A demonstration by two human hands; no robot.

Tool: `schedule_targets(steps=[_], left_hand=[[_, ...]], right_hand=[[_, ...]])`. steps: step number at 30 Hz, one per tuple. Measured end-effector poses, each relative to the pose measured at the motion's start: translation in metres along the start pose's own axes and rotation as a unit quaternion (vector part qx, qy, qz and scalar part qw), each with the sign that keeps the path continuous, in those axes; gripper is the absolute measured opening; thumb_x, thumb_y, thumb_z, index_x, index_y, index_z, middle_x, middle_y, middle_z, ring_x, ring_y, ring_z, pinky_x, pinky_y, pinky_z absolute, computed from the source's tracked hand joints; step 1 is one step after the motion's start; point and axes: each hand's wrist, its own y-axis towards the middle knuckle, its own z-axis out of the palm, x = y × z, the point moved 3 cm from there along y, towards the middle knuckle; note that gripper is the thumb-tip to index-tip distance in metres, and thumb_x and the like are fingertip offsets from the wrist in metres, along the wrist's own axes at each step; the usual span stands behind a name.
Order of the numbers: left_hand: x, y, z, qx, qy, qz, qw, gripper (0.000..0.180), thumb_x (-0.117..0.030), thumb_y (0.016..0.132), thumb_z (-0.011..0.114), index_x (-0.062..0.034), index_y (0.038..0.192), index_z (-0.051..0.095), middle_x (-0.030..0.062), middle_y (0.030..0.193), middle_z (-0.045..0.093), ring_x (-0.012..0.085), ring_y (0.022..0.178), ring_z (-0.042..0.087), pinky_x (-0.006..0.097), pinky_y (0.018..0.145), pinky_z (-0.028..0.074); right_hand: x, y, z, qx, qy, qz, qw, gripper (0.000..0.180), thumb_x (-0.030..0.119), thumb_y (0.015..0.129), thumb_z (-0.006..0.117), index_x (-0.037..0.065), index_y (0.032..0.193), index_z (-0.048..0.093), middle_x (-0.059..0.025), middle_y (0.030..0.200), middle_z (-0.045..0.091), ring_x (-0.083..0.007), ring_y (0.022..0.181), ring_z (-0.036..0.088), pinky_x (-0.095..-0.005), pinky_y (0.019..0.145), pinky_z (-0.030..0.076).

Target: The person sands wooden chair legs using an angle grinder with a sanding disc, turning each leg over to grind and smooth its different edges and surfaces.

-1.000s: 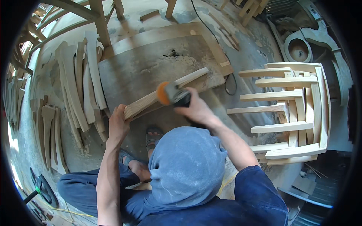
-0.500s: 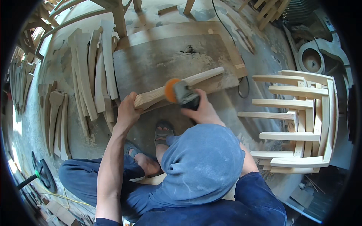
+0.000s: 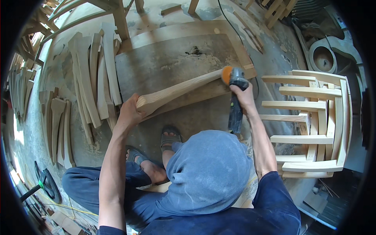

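My left hand (image 3: 131, 111) is closed round the thick near-left end of a curved wooden chair leg (image 3: 176, 90). The leg slants up to the right across the front of a low wooden work board (image 3: 156, 58). My right hand (image 3: 244, 96) grips an angle grinder (image 3: 235, 109) by its body, which points down toward me. Its orange sanding disc (image 3: 226, 75) is at the thin far-right end of the leg; whether it touches the wood I cannot tell.
Stacks of curved wooden pieces (image 3: 88, 74) lie left of the board, with shorter ones (image 3: 58, 125) nearer. At right stands a pile of pale wooden frames (image 3: 313, 137). A black cord (image 3: 229, 21) runs behind the board. Sandalled feet (image 3: 170, 137) rest before it.
My right hand has moved the grinder rightward along the leg, from its middle to its thin far end. My left hand keeps its hold, shifted only slightly.
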Motion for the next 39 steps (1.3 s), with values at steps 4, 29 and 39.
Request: schedule_targets(steps=[4, 29, 39], left_hand=[[-0.003, 0.003, -0.004, 0.027, 0.003, -0.012, 1.000, 0.044, -0.006, 0.078, 0.080, -0.0015, 0.118, 0.062, 0.0235, 0.109, 0.074, 0.0370, 0.110, 0.073, 0.042, 0.096, 0.054], [-0.012, -0.015, 0.008, -0.013, 0.012, 0.013, 1.000, 0.036, -0.002, 0.078, 0.078, -0.0010, 0.108, 0.059, 0.0244, 0.106, 0.070, 0.0471, 0.105, 0.068, 0.048, 0.091, 0.053], [-0.009, -0.026, 0.021, -0.068, 0.063, 0.042, 0.995, 0.038, -0.003, 0.079, 0.080, -0.0041, 0.111, 0.060, 0.0218, 0.108, 0.068, 0.0473, 0.106, 0.066, 0.052, 0.089, 0.053]], right_hand=[[0.023, -0.066, 0.061, 0.100, -0.150, -0.066, 0.981, 0.088, 0.036, 0.083, 0.088, 0.008, 0.150, 0.038, -0.0270, 0.125, 0.071, -0.0414, 0.118, 0.071, -0.0479, 0.102, 0.056], [-0.016, -0.039, 0.023, 0.110, -0.091, -0.070, 0.987, 0.094, 0.040, 0.080, 0.087, 0.008, 0.154, 0.039, -0.0274, 0.132, 0.069, -0.0420, 0.126, 0.068, -0.0462, 0.109, 0.052], [-0.034, -0.008, -0.018, -0.012, -0.018, 0.001, 1.000, 0.098, 0.036, 0.075, 0.090, -0.005, 0.149, 0.041, -0.0233, 0.128, 0.068, -0.0312, 0.116, 0.068, -0.0410, 0.105, 0.054]])
